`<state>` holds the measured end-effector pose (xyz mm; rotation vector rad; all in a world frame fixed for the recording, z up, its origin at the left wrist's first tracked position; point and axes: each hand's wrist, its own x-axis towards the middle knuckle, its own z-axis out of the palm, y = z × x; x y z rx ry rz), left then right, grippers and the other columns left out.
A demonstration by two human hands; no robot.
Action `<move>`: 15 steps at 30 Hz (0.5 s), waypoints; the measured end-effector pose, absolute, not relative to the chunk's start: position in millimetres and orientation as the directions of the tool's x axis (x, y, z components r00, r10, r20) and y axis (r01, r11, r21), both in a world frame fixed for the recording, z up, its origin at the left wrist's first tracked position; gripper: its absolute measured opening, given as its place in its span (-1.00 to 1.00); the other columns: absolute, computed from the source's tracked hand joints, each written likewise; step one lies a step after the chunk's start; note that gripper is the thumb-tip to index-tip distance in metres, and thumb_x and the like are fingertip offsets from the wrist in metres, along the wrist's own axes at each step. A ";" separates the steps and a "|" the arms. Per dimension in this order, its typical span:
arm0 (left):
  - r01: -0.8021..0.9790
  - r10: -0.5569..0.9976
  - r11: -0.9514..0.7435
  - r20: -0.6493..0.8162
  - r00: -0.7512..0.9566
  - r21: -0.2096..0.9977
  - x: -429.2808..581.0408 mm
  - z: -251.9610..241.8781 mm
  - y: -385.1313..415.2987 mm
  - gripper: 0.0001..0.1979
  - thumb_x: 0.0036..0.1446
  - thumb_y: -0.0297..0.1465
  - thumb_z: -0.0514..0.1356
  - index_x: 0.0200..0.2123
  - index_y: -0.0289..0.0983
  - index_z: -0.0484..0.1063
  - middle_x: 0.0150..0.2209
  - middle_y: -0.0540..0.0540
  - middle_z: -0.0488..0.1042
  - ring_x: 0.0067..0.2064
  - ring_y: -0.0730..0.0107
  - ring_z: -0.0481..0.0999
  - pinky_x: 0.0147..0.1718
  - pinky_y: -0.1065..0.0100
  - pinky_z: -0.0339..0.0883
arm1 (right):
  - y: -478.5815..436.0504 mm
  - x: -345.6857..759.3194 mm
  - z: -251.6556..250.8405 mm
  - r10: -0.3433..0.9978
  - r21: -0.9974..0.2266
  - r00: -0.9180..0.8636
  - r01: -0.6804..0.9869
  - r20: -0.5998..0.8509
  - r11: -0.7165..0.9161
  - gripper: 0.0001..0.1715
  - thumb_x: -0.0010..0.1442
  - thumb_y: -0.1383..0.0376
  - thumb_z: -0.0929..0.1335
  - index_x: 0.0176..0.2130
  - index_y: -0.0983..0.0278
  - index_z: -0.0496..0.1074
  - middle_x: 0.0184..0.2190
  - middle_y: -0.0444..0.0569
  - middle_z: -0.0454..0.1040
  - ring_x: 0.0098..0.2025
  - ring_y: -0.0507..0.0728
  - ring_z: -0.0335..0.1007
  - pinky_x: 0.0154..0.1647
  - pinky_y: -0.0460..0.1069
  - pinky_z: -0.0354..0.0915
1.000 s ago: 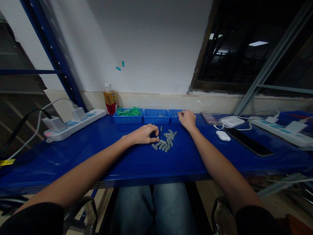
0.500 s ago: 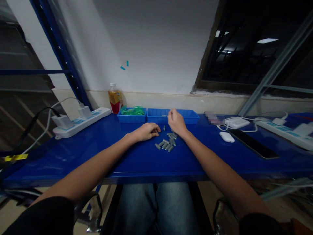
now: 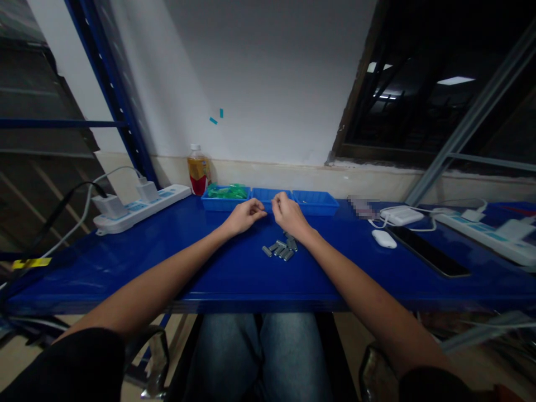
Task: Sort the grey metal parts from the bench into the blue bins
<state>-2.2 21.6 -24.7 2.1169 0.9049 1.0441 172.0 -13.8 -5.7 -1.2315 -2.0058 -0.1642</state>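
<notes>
Several small grey metal cylinders (image 3: 280,249) lie in a loose cluster on the blue table (image 3: 234,273). Just beyond them, my left hand (image 3: 248,216) is curled, thumb and fingertips close together; whatever is between them is too small to make out. Facing it, my right hand (image 3: 288,214) is closed in a pinch, and its fingers hide what they hold. A narrow gap separates the two hands. Behind them stand a blue middle bin (image 3: 262,194), partly covered by my right hand, and a blue right bin (image 3: 320,205) with something tiny inside.
A blue left bin (image 3: 218,205) holds green plastic packets (image 3: 228,191), with a drink bottle (image 3: 197,170) behind. Power strips (image 3: 142,209) with plugs and cables line the left and right. Right of my arm lie a white earbud case (image 3: 384,239) and a black phone (image 3: 427,251).
My right hand has drawn back from the bins and moved left toward my left hand. The lone cylinder standing apart near the bins no longer shows. The view has shifted slightly.
</notes>
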 end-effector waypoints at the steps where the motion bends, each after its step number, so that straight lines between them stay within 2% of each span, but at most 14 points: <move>1: 0.237 0.800 -0.539 0.403 0.443 0.808 -2.0 -25.6 22.9 -0.75 0.02 -0.30 0.22 -0.29 -0.30 0.26 -0.46 0.00 0.41 -0.43 0.45 0.41 -0.38 0.40 0.27 | -14.4 173.7 -4.9 0.713 -0.275 -0.285 0.782 0.641 0.560 -0.82 0.25 0.31 0.16 -0.15 0.32 0.23 -0.47 -0.06 0.39 -0.39 0.11 0.34 -0.34 -0.06 0.13; 5: 0.053 0.811 -0.414 0.342 0.475 0.909 -0.7 -27.9 25.3 -0.62 0.00 -0.28 0.26 -0.20 -0.28 0.17 -0.52 0.05 0.41 -0.49 0.50 0.39 -0.42 0.42 0.27 | -14.6 181.0 -5.5 0.686 -0.250 -0.459 0.697 0.565 0.672 -0.78 0.20 0.34 0.25 -0.11 0.28 0.28 -0.45 -0.13 0.35 -0.37 0.07 0.30 -0.30 -0.08 0.14; 8: 0.024 0.800 -0.397 0.333 0.500 0.918 -0.1 -27.2 23.6 -0.57 -0.01 -0.25 0.28 -0.16 -0.28 0.17 -0.53 0.06 0.41 -0.50 0.50 0.40 -0.43 0.43 0.26 | -12.4 183.7 -6.8 0.659 -0.217 -0.517 0.673 0.547 0.707 -0.85 0.18 0.38 0.25 -0.21 0.26 0.34 -0.39 -0.09 0.37 -0.30 0.07 0.29 -0.24 -0.06 0.14; 11: 0.001 0.786 -0.407 0.350 0.510 0.913 -0.3 -24.7 21.4 -0.55 0.00 -0.24 0.28 -0.14 -0.29 0.17 -0.53 0.06 0.41 -0.48 0.49 0.41 -0.43 0.44 0.26 | -11.3 183.2 -6.7 0.657 -0.222 -0.532 0.661 0.534 0.717 -0.86 0.17 0.39 0.26 -0.21 0.27 0.33 -0.36 -0.07 0.37 -0.28 0.08 0.28 -0.22 -0.05 0.14; 15: 0.038 0.786 -0.420 0.343 0.514 0.907 -0.1 -21.6 20.2 -0.63 0.06 -0.23 0.22 -0.16 -0.31 0.21 -0.52 0.03 0.42 -0.49 0.50 0.40 -0.44 0.44 0.27 | -12.8 180.2 -6.3 0.657 -0.238 -0.541 0.648 0.525 0.724 -0.89 0.19 0.35 0.26 -0.23 0.28 0.31 -0.31 -0.04 0.39 -0.23 0.09 0.29 -0.20 -0.05 0.14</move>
